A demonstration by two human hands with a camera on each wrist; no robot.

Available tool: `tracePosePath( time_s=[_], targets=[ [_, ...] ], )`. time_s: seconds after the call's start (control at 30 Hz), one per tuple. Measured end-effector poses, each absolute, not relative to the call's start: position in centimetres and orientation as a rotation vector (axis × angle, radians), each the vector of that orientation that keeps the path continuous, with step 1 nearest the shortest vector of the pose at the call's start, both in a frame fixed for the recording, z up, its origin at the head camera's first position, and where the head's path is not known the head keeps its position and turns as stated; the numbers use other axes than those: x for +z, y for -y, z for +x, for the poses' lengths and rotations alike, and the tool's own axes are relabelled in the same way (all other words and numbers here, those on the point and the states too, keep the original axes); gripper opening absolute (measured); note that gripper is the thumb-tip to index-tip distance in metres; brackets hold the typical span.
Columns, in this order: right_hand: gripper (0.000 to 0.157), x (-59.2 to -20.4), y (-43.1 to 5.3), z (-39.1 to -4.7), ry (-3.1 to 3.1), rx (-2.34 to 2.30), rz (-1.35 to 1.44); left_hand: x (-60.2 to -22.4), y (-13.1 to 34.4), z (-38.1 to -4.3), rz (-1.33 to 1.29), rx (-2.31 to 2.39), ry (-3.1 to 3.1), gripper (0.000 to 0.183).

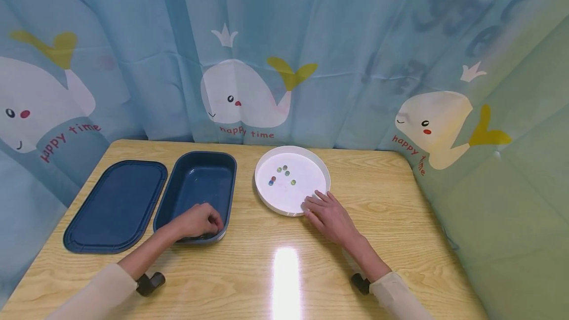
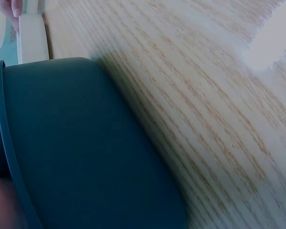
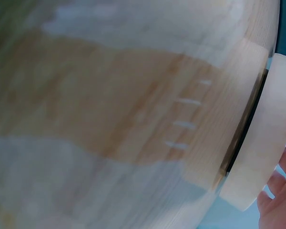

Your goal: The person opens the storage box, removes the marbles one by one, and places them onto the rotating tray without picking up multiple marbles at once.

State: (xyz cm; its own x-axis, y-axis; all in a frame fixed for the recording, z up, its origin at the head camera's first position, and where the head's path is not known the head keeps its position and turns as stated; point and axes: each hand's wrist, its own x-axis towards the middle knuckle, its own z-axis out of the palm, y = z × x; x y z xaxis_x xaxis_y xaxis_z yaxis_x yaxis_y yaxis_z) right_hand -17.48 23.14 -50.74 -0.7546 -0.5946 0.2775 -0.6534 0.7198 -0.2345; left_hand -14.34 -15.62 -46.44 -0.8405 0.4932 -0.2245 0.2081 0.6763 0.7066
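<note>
My left hand [image 1: 200, 221] reaches into the near end of a dark blue rectangular box [image 1: 234, 181], fingers bent downward. Small dark bits show beneath it, but whatever lies between the fingertips is hidden. In the left wrist view, the box's outer wall [image 2: 86, 143] covers most of those fingers. My right hand [image 1: 331, 219] rests its fingers on the near right rim of a round white tray [image 1: 306, 159]. The right wrist view shows those fingers [image 3: 276, 183] against the tray's wall [image 3: 262, 138]. Several small glass marbles [image 1: 287, 173] lie loose on the tray.
Left of the box lies a flat dark blue lid [image 1: 117, 206]. Everything stands on a wood-grain table [image 1: 373, 196], with a bright light reflection near its front. A blue whale-print curtain [image 1: 346, 53] hangs along the table's back and right side.
</note>
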Motion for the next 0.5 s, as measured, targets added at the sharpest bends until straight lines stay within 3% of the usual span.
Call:
tracePosePath(
  time_s=[0.5],
  targets=[
    [0.028,-50.67,-23.14,-17.42,2.759,0.483,0.996,-46.33,15.33,-14.83,0.522,1.054,-2.619,0.015]
  ],
)
